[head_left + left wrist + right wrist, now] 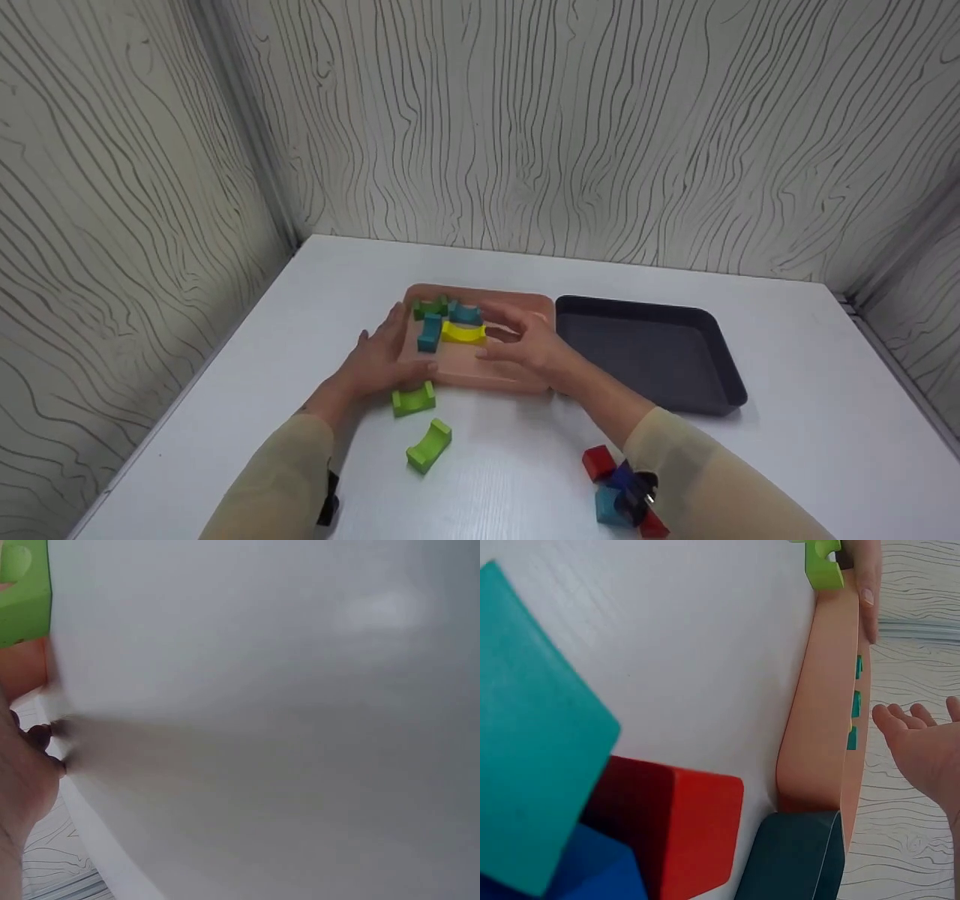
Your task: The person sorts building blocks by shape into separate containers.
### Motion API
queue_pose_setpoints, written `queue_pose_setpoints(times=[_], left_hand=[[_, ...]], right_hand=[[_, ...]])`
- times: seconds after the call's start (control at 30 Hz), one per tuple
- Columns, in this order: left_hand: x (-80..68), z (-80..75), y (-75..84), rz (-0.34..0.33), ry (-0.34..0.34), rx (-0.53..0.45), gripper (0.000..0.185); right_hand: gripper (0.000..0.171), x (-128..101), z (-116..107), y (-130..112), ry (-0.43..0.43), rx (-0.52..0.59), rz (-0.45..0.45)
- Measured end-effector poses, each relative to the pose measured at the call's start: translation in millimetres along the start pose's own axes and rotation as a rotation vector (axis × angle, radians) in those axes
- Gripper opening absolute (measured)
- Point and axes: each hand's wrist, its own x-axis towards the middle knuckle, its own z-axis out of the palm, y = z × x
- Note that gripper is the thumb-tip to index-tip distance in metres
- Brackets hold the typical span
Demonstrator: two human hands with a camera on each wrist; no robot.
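A salmon-pink tray (487, 371) lies mid-table, holding green (430, 306), teal (430, 332) and yellow (463, 332) blocks in its far left corner. My left hand (379, 360) lies flat against the tray's left side, and its thumb (866, 577) rests on the front rim. Hovering over the tray (825, 712), my right hand (514, 337) is just right of the yellow block. Its fingers (911, 724) are relaxed and hold nothing. The left wrist view shows mostly blurred white table (262, 727), with my left hand (22, 787) at the edge.
Two green arch blocks (413, 400) (429, 446) lie on the table in front of the tray. Red (598, 461), blue (592, 870) and teal (532, 742) blocks sit by my right forearm. A dark tray (652, 352) stands right of the pink one. Patterned walls close in the table.
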Motion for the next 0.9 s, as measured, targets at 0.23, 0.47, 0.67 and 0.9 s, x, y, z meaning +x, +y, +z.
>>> queue_pose_setpoints(times=[0.23, 0.47, 0.67, 0.9], left_hand=[[0.0, -1.6, 0.3, 0.002, -0.001, -0.001, 0.128], [-1.0, -2.9, 1.8, -0.02, -0.007, -0.016, 0.131], [0.4, -1.9, 1.2, -0.004, 0.001, 0.029, 0.137], [-0.2, 0.5, 1.5, -0.031, -0.009, 0.052, 0.144]], right_hand=[[0.076, -12.9, 7.4, -4.2, -0.093, 0.016, -0.016], [0.073, -22.0, 19.6, -6.9, -0.193, 0.024, -0.016], [0.063, -23.6, 32.1, -6.0, -0.286, 0.029, -0.01], [0.062, -24.1, 43.3, 1.1, -0.353, 0.0, -0.025]])
